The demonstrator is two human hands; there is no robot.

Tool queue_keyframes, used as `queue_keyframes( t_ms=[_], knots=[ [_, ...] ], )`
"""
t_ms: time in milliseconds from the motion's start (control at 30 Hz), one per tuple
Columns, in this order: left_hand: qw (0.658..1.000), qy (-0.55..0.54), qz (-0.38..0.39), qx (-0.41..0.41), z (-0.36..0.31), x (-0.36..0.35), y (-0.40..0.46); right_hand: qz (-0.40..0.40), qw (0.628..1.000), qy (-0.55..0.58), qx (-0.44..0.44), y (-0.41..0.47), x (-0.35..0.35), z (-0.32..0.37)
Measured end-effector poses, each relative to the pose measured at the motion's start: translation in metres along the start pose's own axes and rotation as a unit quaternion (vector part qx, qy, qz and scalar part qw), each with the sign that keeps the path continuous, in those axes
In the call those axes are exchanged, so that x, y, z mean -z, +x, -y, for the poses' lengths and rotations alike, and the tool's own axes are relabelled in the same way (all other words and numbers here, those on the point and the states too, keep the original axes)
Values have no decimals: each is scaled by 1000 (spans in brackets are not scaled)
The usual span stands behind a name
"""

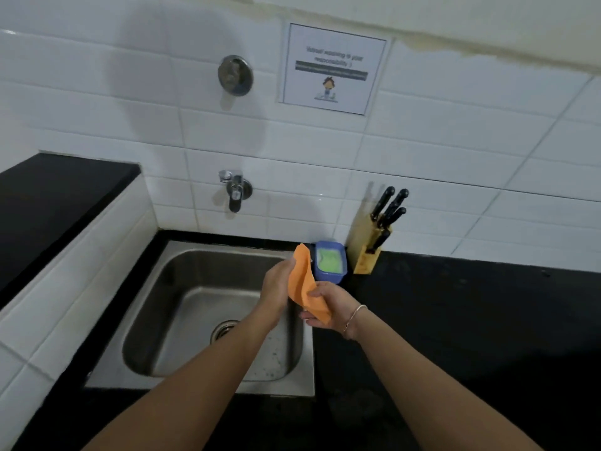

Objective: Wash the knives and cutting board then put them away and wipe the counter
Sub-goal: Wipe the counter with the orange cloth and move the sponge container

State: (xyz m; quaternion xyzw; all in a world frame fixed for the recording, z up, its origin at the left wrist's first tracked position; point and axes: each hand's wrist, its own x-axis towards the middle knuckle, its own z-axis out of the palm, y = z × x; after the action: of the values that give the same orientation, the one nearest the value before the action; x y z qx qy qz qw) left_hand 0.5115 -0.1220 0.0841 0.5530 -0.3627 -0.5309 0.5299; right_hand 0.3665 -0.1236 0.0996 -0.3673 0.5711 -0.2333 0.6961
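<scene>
Both hands pinch a soft, crumpled orange cloth over the steel sink's right rim: left hand its top, right hand its bottom; black-handled knives stand slotted in the wooden block on the glossy black counter

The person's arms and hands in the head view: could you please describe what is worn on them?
Both forearms are bare, with no sleeves in view. The left hand wears nothing visible. The right hand has a thin metallic bangle around its wrist. No gloves or rings can be made out.
</scene>
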Motion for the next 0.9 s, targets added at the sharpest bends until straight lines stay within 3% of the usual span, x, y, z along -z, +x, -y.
queue_keyframes(
  t_ms=[200, 367, 467, 567, 700, 900],
  knots=[
    [986, 156, 42, -41, -5, -66, -24, 4, 979, 199, 32, -32, 65, -19],
    [984, 172, 38, -25, 16, -157, -63, -61, 994, 60, 67, -89, 145, -49],
    [993, 65, -49, 80, 37, -231, -95, -148, 982, -53, 100, -126, 197, -68],
    [978, -12, -73, 193, 52, -293, -131, -195, 968, -88, 133, -157, 246, -81],
    [980, 22, -88, 178, 53, -357, -156, -197, 960, -144, 137, -193, 307, -98],
    [990, 45, -60, 122, 47, -411, -163, -184, 965, -84, 164, -209, 361, -99]
  ],
)
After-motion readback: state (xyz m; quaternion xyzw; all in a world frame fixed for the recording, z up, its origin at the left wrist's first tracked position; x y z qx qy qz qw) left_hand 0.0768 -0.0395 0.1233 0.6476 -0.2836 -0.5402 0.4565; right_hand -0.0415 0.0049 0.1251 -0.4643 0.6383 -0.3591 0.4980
